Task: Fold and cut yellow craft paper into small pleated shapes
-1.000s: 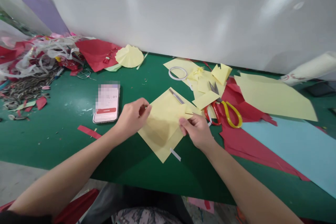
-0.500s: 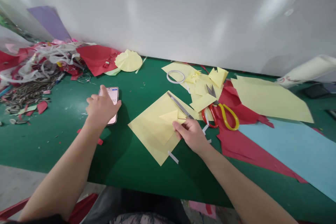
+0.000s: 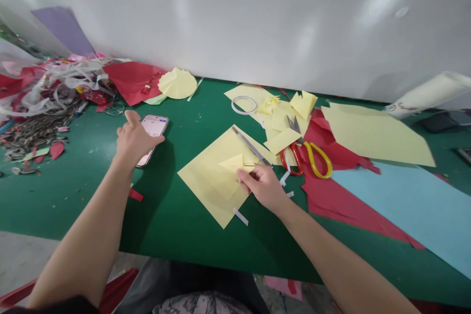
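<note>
The folded yellow paper (image 3: 230,162) is small and has a pointy end, with flat sides and neat creases. It is over the middle of a big yellow square (image 3: 206,176), which lies flat on the counter (image 3: 198,132) with one corner toward the person. The right hand (image 3: 263,184) pinches the small paper between thumb and finger. The left hand (image 3: 134,140) is over the phone (image 3: 156,123), with its thumb and fingers spread wide. I can't tell if they press on it. The phone is lit up and lies a bit slanted. A thin silver tool (image 3: 252,145) lies across the far right side of the square, and a little white strip (image 3: 241,217) is by its near right side. The counter is green and a bit shiny, with tiny bits dotted on it. Past the right hand are scissors (image 3: 302,141) with one red handle and one yellow handle, near a white ring (image 3: 244,113) and lots of yellow scraps (image 3: 281,120). Farther right are red paper (image 3: 331,198), blue paper (image 3: 412,201) and a large pale yellow sheet (image 3: 375,132). At the back is a round, crinkly yellow paper (image 3: 178,83). On the left is a messy heap of ribbons (image 3: 55,83), and a purple sheet (image 3: 64,29) leans on the white wall (image 3: 257,19). A white roll (image 3: 434,92) is at the far right. Down below, the floor (image 3: 22,255) is gray.
</note>
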Motion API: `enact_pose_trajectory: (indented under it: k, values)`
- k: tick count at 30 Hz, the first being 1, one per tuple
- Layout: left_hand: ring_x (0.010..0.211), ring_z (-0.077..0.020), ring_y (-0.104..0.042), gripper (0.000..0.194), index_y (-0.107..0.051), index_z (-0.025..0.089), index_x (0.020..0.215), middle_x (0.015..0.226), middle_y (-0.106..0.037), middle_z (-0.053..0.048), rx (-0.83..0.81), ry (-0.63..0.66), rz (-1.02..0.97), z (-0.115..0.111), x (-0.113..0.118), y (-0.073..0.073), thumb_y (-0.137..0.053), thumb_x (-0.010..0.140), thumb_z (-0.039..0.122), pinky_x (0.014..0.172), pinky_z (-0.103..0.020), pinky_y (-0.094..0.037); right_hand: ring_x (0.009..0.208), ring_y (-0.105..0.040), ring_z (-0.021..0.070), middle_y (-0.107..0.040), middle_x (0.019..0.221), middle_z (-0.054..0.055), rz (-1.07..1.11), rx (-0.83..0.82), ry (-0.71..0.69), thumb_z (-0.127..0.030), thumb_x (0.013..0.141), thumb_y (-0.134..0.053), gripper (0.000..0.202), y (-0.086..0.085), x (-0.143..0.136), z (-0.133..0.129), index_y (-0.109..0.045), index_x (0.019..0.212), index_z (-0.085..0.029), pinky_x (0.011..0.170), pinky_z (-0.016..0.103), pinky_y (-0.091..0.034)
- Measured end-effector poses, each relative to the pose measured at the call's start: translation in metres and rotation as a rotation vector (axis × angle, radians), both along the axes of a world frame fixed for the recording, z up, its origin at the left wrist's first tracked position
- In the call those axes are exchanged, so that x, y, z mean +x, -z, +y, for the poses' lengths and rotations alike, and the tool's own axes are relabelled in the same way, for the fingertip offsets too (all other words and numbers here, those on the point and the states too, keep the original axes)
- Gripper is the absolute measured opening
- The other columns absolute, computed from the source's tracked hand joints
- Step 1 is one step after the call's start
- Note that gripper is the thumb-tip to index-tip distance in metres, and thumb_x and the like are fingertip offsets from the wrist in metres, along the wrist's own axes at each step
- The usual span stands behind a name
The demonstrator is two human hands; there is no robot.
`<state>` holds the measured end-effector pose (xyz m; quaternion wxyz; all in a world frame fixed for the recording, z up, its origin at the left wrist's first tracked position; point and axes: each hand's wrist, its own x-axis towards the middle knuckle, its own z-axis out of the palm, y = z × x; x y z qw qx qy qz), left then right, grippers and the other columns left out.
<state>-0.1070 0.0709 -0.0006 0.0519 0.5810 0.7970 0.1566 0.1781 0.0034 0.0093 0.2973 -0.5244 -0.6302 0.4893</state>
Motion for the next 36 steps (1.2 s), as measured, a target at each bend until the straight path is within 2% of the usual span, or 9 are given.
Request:
enact_pose_trajectory:
  k: [8,14,17,19,22,23,26,29,36]
  values:
    - [0.096,-0.0361,-0.043,0.061,-0.024,0.011,0.108,0.101,-0.044,-0.014,0.002,0.026,-0.027,-0.001,0.000,-0.002,-0.056,0.065,0.041,0.072,-0.046,-0.038,0.041,-0.040,0.0072,-0.043,0.043,-0.004,-0.018,0.002,-0.019,-0.039,0.076,-0.048,0.032,0.000,-0.001,0.000,-0.047,0.053,-0.016,0.043,0.021,-0.033]
    - [0.105,-0.0434,-0.036,0.071,-0.027,0.010,0.118,0.114,-0.039,-0.024,0.049,-0.103,0.057,-0.008,0.022,-0.003,-0.057,0.064,0.044,0.083,-0.054,-0.031,0.042,-0.040,0.0067,-0.044,0.044,-0.004,0.014,-0.023,0.007,-0.038,0.076,-0.047,0.030,0.000,-0.001,0.000,-0.048,0.056,-0.016,0.044,0.021,-0.034]
    - [0.115,-0.0363,-0.029,0.052,-0.034,0.013,0.117,0.122,-0.034,-0.019,0.282,0.094,0.076,-0.018,0.045,-0.006,-0.046,0.075,0.040,0.093,-0.053,-0.020,0.043,-0.040,0.0068,-0.045,0.046,-0.004,0.069,-0.035,-0.014,-0.037,0.077,-0.046,0.027,0.002,0.000,0.000,-0.049,0.060,-0.016,0.044,0.021,-0.034]
    - [0.113,-0.0262,-0.035,0.035,-0.042,0.014,0.109,0.117,-0.042,-0.014,0.354,0.366,-0.054,-0.027,0.063,-0.009,-0.038,0.081,0.034,0.096,-0.043,-0.024,0.044,-0.041,0.0072,-0.045,0.047,-0.004,0.076,-0.032,-0.041,-0.037,0.078,-0.045,0.027,0.002,0.000,-0.001,-0.050,0.062,-0.016,0.045,0.021,-0.034]
    - [0.100,-0.0188,-0.048,0.031,-0.046,0.016,0.105,0.105,-0.054,-0.009,0.130,0.804,-0.405,-0.041,0.088,-0.009,-0.037,0.082,0.034,0.085,-0.032,-0.038,0.045,-0.041,0.0077,-0.045,0.049,-0.002,0.004,0.005,-0.093,-0.037,0.078,-0.044,0.029,0.001,-0.001,-0.002,-0.048,0.058,-0.016,0.044,0.022,-0.033]
    - [0.089,-0.0164,-0.053,0.033,-0.045,0.015,0.108,0.098,-0.057,-0.007,0.014,0.866,-0.546,-0.045,0.095,-0.009,-0.039,0.082,0.035,0.076,-0.029,-0.043,0.045,-0.041,0.0077,-0.045,0.049,-0.002,-0.036,0.031,-0.113,-0.036,0.078,-0.045,0.029,0.001,-0.001,-0.003,-0.047,0.057,-0.016,0.044,0.022,-0.032]
    - [0.062,-0.0120,-0.057,0.028,-0.054,0.014,0.079,0.069,-0.061,-0.002,-0.239,0.814,-0.777,-0.055,0.108,-0.007,-0.044,0.079,0.040,0.054,-0.020,-0.043,0.044,-0.038,0.0073,-0.044,0.049,-0.002,-0.147,0.121,-0.160,-0.035,0.077,-0.045,0.029,0.001,-0.002,-0.003,-0.046,0.055,-0.016,0.042,0.022,-0.028]
    - [0.052,-0.0094,-0.055,0.030,-0.051,0.014,0.060,0.056,-0.060,0.000,-0.349,0.736,-0.917,-0.058,0.111,-0.006,-0.051,0.076,0.039,0.051,-0.018,-0.042,0.044,-0.035,0.0069,-0.042,0.049,-0.002,-0.180,0.168,-0.169,-0.033,0.078,-0.045,0.029,0.000,-0.002,-0.003,-0.045,0.054,-0.016,0.041,0.022,-0.026]
    - [0.051,-0.0087,-0.057,0.036,-0.060,0.008,0.068,0.066,-0.065,-0.007,-0.446,0.779,-1.302,-0.056,0.108,-0.003,-0.044,0.082,0.037,0.055,-0.021,-0.046,0.042,-0.038,0.0069,-0.043,0.045,-0.003,-0.056,0.069,-0.144,-0.029,0.079,-0.044,0.031,-0.007,0.002,-0.001,-0.043,0.050,-0.017,0.044,0.022,-0.030]
